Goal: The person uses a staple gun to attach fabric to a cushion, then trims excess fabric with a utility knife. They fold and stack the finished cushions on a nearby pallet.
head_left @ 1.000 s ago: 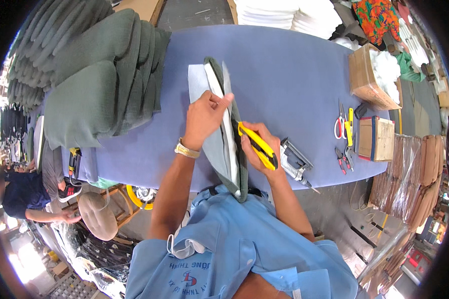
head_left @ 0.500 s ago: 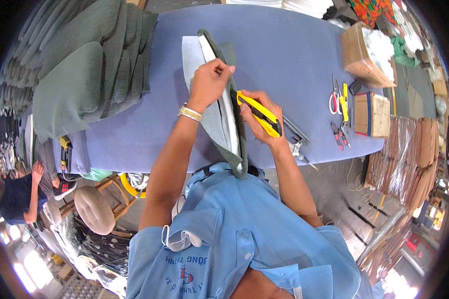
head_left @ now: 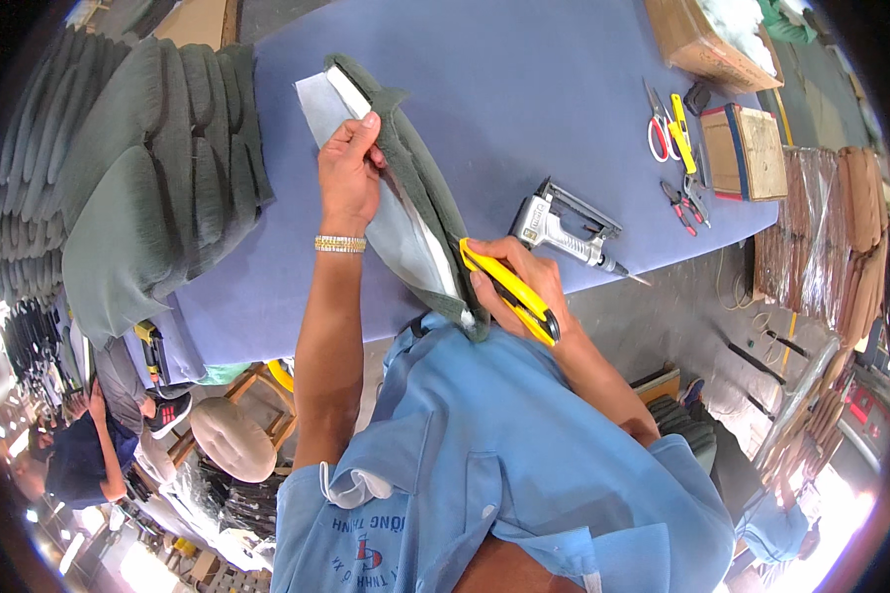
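Observation:
My left hand (head_left: 349, 168) grips the upper part of a long curved panel (head_left: 417, 198), grey-green fabric outside with a pale lining, standing on edge against my body over the blue table (head_left: 524, 109). My right hand (head_left: 514, 282) holds a yellow utility knife (head_left: 509, 292), its blade end against the fabric edge near the panel's lower end.
A metal staple gun (head_left: 564, 229) lies just right of my right hand. Red-handled scissors (head_left: 656, 128), pliers and a wooden block (head_left: 747, 148) sit at the right. A stack of grey-green cushions (head_left: 148, 168) fills the left. A stool (head_left: 232, 440) and another person (head_left: 79, 460) are lower left.
The panel has been drawn closer to my body. My right hand with the knife has slid down toward its lower end while my left hand keeps its grip higher up.

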Demonstrator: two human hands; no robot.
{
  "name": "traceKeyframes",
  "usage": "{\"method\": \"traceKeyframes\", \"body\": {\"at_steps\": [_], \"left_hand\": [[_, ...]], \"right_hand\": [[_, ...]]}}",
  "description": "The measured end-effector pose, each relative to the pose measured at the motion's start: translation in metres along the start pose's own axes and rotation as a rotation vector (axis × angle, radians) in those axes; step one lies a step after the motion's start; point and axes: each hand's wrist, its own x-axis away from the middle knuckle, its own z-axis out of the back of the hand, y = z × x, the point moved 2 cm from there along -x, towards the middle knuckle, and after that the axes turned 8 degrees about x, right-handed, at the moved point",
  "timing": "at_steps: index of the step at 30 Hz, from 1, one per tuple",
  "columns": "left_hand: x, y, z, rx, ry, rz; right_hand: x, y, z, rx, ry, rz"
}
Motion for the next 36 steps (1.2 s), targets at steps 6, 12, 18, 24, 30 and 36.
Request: {"method": "traceKeyframes", "body": {"at_steps": [6, 12, 18, 24, 30, 36], "left_hand": [[0.029, 0.024, -0.034, -0.078, -0.008, -0.010], [0.082, 0.021, -0.034, -1.286, -0.024, -0.087], [0.110, -0.001, -0.066, -1.656, -0.122, -0.440], [0.099, 0.000, -0.064, -1.529, -0.263, -0.458], [0.082, -0.011, -0.025, -0.814, -0.213, -0.015], [0.080, -0.012, -0.023, -0.517, -0.138, 0.145]], "right_hand": [[0.012, -0.006, 0.004, -0.015, -0.019, -0.058], [0.011, -0.006, 0.004, -0.054, 0.008, -0.067], [0.013, -0.002, 0.007, -0.071, -0.006, -0.084], [0.011, 0.002, 0.012, -0.055, -0.014, -0.055], [0.026, 0.000, 0.008, -0.042, -0.002, -0.056], [0.045, -0.005, 0.015, -0.024, -0.026, -0.043]]}}
